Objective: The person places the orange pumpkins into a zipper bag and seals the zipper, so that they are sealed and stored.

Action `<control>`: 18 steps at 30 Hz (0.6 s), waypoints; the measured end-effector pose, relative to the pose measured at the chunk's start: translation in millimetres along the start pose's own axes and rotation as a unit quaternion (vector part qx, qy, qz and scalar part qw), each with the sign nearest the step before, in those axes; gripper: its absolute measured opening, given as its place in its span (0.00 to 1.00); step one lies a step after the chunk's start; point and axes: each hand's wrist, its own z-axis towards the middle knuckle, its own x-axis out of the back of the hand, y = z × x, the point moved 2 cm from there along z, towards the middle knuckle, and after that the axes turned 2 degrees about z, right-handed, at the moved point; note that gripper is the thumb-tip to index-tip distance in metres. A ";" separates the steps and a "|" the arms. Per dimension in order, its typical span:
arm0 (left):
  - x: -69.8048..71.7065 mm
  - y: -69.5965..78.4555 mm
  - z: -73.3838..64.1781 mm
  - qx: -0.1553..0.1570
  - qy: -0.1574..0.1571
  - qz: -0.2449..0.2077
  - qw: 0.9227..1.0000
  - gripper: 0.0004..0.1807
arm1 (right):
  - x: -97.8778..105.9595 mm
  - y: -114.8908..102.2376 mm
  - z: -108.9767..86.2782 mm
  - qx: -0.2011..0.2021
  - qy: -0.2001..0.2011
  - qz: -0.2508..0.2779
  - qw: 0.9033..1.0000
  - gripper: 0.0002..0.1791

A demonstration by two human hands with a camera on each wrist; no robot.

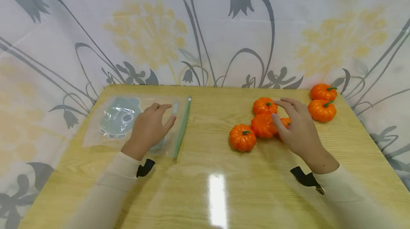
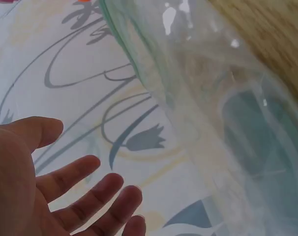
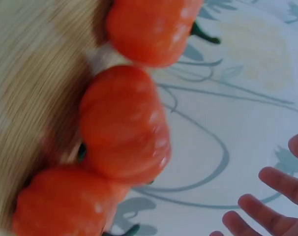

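Note:
My left hand (image 1: 148, 127) hovers over a clear zip bag (image 1: 120, 115) with a blue-green print and a green closure (image 1: 183, 127). Its fingers are loosely spread and grip nothing; in the left wrist view the bag (image 2: 183, 98) is to the right of the fingers. On the right, my right hand (image 1: 299, 129) is over a cluster of small orange pumpkins (image 1: 264, 125), thumb and fingers apart. It partly covers one pumpkin (image 1: 285, 124) of that group. In the right wrist view, pumpkins (image 3: 124, 123) stand left of the relaxed, separated fingers.
Two more pumpkins, one (image 1: 323, 92) behind the other (image 1: 321, 110), sit near the back right corner of the wooden table (image 1: 179, 193). A floral-patterned cloth (image 1: 205, 29) hangs behind the table. Light reflects off the tabletop at the front middle.

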 end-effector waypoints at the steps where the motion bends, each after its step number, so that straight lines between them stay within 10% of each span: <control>1: -2.2 -0.1 -1.1 0.010 -0.011 -0.014 1.000 0.25 | -2.2 -3.6 -1.4 0.005 0.011 0.013 1.000 0.20; 8: -13.2 -0.5 -4.5 0.068 -0.117 -0.106 0.985 0.27 | -16.0 -19.9 -5.1 0.030 0.062 0.064 0.996 0.12; 18: -25.4 -5.5 -5.7 0.058 -0.147 -0.114 0.981 0.27 | -36.7 -30.8 -11.6 0.041 0.065 0.091 0.993 0.09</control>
